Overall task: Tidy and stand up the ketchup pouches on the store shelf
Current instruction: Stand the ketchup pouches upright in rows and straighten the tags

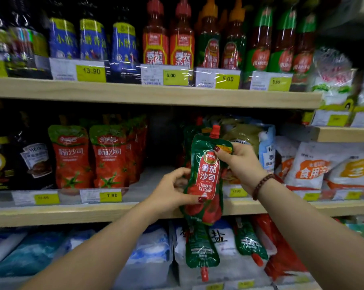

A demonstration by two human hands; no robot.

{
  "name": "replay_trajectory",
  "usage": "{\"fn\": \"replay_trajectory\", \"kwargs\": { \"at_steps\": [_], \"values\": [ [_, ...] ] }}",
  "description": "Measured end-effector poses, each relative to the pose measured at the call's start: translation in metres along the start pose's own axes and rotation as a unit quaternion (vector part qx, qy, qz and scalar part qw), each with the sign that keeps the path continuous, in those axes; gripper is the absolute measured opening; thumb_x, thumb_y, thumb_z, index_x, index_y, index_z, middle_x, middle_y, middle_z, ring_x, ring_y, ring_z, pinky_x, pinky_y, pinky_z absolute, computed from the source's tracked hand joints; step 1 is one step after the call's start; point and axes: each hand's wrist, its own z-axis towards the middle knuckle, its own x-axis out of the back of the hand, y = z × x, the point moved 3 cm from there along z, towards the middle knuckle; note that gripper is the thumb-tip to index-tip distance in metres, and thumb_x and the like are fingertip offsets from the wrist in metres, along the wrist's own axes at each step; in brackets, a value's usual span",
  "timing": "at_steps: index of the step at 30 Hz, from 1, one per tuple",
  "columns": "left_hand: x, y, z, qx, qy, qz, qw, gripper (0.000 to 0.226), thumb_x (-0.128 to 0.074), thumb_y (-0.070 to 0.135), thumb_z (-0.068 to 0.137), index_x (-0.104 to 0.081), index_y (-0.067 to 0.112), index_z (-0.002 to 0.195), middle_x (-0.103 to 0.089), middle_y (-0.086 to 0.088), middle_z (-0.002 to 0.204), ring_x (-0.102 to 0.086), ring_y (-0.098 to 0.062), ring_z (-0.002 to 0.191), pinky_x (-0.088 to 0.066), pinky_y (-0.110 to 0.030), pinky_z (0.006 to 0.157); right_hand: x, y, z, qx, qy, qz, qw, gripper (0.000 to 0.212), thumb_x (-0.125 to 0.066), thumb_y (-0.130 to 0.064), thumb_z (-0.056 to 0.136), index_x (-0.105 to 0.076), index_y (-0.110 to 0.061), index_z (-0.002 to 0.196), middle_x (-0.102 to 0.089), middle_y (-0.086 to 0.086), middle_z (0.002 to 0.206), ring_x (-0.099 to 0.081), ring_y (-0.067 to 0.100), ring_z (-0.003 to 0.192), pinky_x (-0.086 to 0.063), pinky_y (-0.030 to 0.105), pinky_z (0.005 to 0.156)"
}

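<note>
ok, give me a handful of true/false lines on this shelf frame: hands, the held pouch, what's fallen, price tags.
1. Both hands hold the same green ketchup pouch. True: left hand low on it, right hand near the top.
2. The held pouch has its red cap pointing down. False: the cap is up.
3. Two green pouches lie cap-down on the salt bags on the bottom shelf. True.
4. The red pouches on the left of the middle shelf have toppled. False: they stand upright.
5. The tag below those red pouches reads 13.90. False: 7.90.
</note>
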Motion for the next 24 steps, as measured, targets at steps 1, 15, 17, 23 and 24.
{"fn": "replay_trajectory", "kwargs": {
  "at_steps": [1, 15, 17, 23, 24],
  "values": [
    [0.000, 0.000, 0.001, 0.007, 0.005, -0.005, 1.000, 0.052, -0.081, 0.008, 0.066, -0.058, 0.028, 0.107, -0.065, -0.003, 0.107, -0.063, -0.012, 0.097, -0.049, -0.012, 0.068, -0.001, 0.000, 0.002, -0.008, -0.001, 0.004, 1.000, 0.013, -0.058, -0.019, 0.089, -0.062, -0.008, 0.082, -0.071, 0.007, 0.074, -0.065, 0.021, 0.064, -0.050, 0.035, 0.058],
    [0.014, 0.022, 0.035, 0.033, 0.070, -0.067, 0.995, 0.048, -0.079, 0.004, 0.067, -0.059, 0.029, 0.103, -0.066, -0.004, 0.102, -0.066, -0.017, 0.091, -0.053, -0.024, 0.061, 0.024, 0.020, 0.007, 0.022, 0.029, 0.020, 0.999, 0.019, -0.046, -0.027, 0.094, -0.063, -0.020, 0.090, -0.070, -0.002, 0.082, -0.065, 0.009, 0.072, -0.054, 0.024, 0.064],
    [0.019, 0.023, 0.045, 0.030, 0.091, -0.068, 0.993, 0.054, -0.079, 0.002, 0.066, -0.057, 0.025, 0.110, -0.064, -0.005, 0.103, -0.064, -0.020, 0.094, -0.053, -0.030, 0.068, 0.028, 0.042, 0.001, 0.039, 0.035, -0.082, 0.995, 0.013, -0.051, -0.024, 0.093, -0.064, -0.023, 0.089, -0.069, 0.000, 0.089, -0.064, 0.011, 0.082, -0.051, 0.022, 0.072],
    [0.021, 0.013, 0.071, 0.018, 0.137, -0.045, 0.989, 0.066, -0.081, 0.001, 0.062, -0.048, 0.021, 0.116, -0.059, -0.007, 0.100, -0.062, -0.021, 0.091, -0.055, -0.041, 0.074, 0.018, 0.084, -0.008, 0.085, -0.011, -0.235, 0.968, 0.007, -0.073, -0.026, 0.075, -0.069, -0.030, 0.077, -0.069, -0.015, 0.080, -0.061, -0.003, 0.080, -0.049, 0.018, 0.073],
    [0.020, 0.010, 0.075, 0.017, 0.140, -0.036, 0.989, 0.067, -0.081, 0.002, 0.062, -0.048, 0.022, 0.116, -0.059, -0.005, 0.099, -0.061, -0.020, 0.090, -0.054, -0.040, 0.074, 0.017, 0.086, -0.008, 0.101, 0.004, -0.248, 0.963, 0.007, -0.074, -0.026, 0.073, -0.069, -0.031, 0.074, -0.068, -0.016, 0.076, -0.061, -0.004, 0.078, -0.049, 0.019, 0.072]
  ]
}}
